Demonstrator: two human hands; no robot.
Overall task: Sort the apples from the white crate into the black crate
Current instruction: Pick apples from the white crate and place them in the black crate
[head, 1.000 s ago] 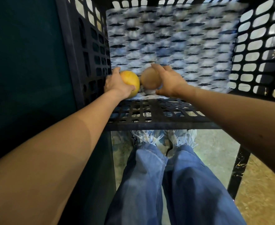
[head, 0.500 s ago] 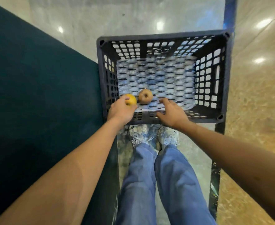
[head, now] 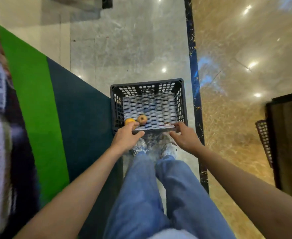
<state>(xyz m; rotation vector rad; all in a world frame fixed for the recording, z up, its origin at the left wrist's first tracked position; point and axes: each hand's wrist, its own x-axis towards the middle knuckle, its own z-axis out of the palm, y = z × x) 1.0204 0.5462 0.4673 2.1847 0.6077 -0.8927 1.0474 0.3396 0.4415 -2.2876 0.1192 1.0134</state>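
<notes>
Marble floor [head: 133, 49] lies under the black crate [head: 147, 83]; a second ago each hand gripped an apple low inside it, and now both have drawn back to the near rim; yellow apple [head: 129, 121] and brown apple [head: 142, 119] lie in the near left corner, so this pair looks delivered; left hand [head: 126, 138] is loose, its fingertips by the yellow one, gripping nothing; right hand [head: 185, 137] is spread wide and empty.

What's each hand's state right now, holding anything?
Left hand: open, fingers straight by the yellow apple in the black crate, not gripping it.
Right hand: open, fingers spread, holding nothing.
</notes>
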